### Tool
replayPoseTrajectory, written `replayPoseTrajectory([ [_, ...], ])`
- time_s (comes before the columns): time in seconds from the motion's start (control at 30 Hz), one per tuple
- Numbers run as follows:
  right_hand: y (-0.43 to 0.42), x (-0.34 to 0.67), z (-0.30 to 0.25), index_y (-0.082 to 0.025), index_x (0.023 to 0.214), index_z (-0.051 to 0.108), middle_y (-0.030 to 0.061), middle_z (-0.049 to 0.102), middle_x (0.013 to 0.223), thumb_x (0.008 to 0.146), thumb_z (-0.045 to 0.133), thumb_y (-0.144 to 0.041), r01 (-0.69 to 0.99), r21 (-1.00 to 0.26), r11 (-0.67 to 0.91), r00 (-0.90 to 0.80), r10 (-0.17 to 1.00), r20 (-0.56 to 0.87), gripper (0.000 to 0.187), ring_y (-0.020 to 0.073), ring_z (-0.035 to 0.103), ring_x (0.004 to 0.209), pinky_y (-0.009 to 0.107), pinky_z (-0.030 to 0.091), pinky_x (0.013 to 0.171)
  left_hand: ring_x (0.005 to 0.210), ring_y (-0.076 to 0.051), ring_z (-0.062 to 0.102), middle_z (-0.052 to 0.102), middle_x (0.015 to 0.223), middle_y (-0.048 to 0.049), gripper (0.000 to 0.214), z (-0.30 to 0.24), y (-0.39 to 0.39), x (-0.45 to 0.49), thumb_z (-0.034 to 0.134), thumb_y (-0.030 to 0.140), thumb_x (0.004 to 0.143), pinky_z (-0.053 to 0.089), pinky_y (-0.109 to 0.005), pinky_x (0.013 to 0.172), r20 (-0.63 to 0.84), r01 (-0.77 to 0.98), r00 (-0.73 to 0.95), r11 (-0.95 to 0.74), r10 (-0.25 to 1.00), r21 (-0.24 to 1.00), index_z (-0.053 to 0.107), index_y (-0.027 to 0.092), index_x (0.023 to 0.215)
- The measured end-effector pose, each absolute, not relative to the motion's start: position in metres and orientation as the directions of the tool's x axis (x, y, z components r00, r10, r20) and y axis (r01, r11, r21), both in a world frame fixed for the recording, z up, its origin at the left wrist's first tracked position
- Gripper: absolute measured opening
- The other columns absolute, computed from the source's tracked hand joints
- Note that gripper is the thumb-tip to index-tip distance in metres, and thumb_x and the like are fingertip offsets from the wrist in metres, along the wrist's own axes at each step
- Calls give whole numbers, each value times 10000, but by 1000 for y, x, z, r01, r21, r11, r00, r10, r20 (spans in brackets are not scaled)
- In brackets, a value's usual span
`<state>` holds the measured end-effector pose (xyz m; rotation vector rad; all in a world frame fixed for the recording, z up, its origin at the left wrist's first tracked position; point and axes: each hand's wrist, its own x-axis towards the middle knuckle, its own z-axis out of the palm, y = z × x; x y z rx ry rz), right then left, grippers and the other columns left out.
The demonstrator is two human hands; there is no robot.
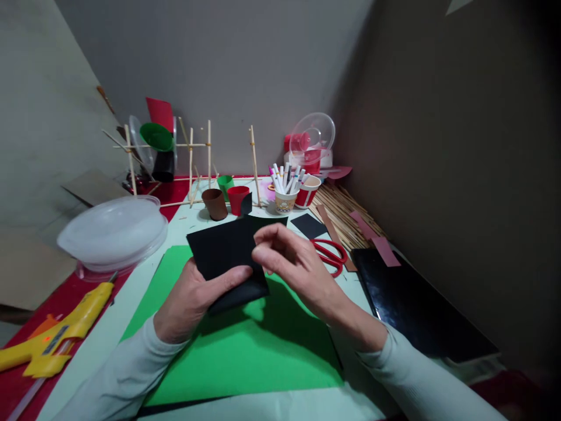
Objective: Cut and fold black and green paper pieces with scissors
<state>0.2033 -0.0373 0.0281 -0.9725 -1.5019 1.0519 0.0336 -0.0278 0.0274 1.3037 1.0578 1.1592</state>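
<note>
My left hand [197, 292] is closed on a piece of black paper [223, 251], its thumb lying across the front of the sheet. The paper is held tilted above a large green sheet [245, 356]. At the paper's right edge is my right hand [293, 263], fingers curled and thumb and forefinger drawn close together; whatever they pinch, if anything, I cannot make out. More black paper [272, 220] shows behind the held piece, partly hidden by the hands. Just right of my right hand lie scissors with red handles [333, 257].
At left are a yellow glue gun [65, 333] and clear plastic lids [118, 228]. Brown [214, 204], red [236, 199] and green cups [225, 185], a cup of markers [286, 202] and a stick frame [191, 158] stand behind. Wooden sticks [346, 210] and a black slab [412, 304] lie right.
</note>
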Motion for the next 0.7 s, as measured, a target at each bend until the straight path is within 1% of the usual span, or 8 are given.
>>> replayPoseTrajectory([
  [0.07, -39, 201, 27, -199, 873, 593, -38, 573, 771, 861, 706, -344, 93, -965, 245, -219, 950, 220, 184, 113, 553, 701, 230, 423, 630, 903, -266, 728, 794, 924, -23, 289, 27, -25, 31, 823, 332, 664, 572, -333, 844, 126, -20, 42, -125, 991, 992, 773, 214, 923],
  [0.13, -39, 199, 26, -193, 821, 571, -45, 557, 718, 859, 701, -329, 53, -977, 205, -249, 951, 186, 192, 110, 559, 652, 235, 418, 610, 875, -267, 727, 791, 886, -24, 303, 26, -22, 27, 836, 361, 651, 573, -340, 825, 169, 6, -27, -169, 985, 986, 755, 199, 894],
  [0.2, -38, 198, 24, -189, 812, 566, -49, 556, 677, 875, 677, -316, -22, -986, 164, -263, 951, 164, 180, 110, 572, 619, 241, 423, 611, 847, -266, 722, 787, 873, -24, 316, 25, -20, 25, 833, 389, 655, 574, -347, 800, 192, 18, -71, -191, 979, 981, 739, 191, 882],
  [0.27, -37, 197, 24, -186, 807, 572, -46, 566, 663, 877, 672, -306, -67, -988, 138, -274, 950, 151, 172, 114, 574, 617, 247, 425, 622, 875, -263, 717, 784, 896, -20, 307, 24, -20, 25, 827, 391, 663, 564, -348, 827, 210, 11, -110, -210, 971, 978, 727, 193, 876],
  [0.4, -38, 198, 27, -183, 784, 567, -35, 574, 663, 872, 679, -312, -61, -989, 138, -267, 952, 149, 193, 119, 545, 634, 249, 411, 622, 938, -268, 709, 780, 933, -24, 331, 23, -22, 25, 843, 380, 648, 545, -357, 884, 231, 10, -141, -232, 963, 973, 721, 189, 888],
  [0.5, -40, 199, 28, -181, 787, 575, -42, 540, 693, 892, 670, -337, 17, -979, 202, -254, 948, 192, 211, 106, 498, 654, 236, 381, 619, 927, -265, 714, 780, 910, -23, 333, 23, -25, 24, 843, 381, 651, 553, -348, 859, 202, -2, -105, -203, 974, 979, 722, 184, 890],
  [0.57, -42, 199, 28, -185, 808, 586, -47, 521, 721, 914, 648, -335, 41, -967, 253, -245, 940, 236, 194, 100, 473, 674, 228, 366, 622, 866, -250, 722, 782, 862, -13, 270, 24, -27, 26, 821, 372, 673, 567, -328, 804, 168, -7, -35, -168, 985, 986, 724, 193, 851],
  [0.7, -41, 198, 26, -192, 810, 595, -44, 551, 757, 905, 652, -265, 33, -948, 317, -169, 936, 307, 133, 106, 493, 711, 225, 377, 648, 818, -245, 727, 794, 862, -13, 201, 25, -33, 33, 775, 340, 708, 579, -326, 775, 158, 16, 72, -159, 985, 987, 762, 211, 862],
])
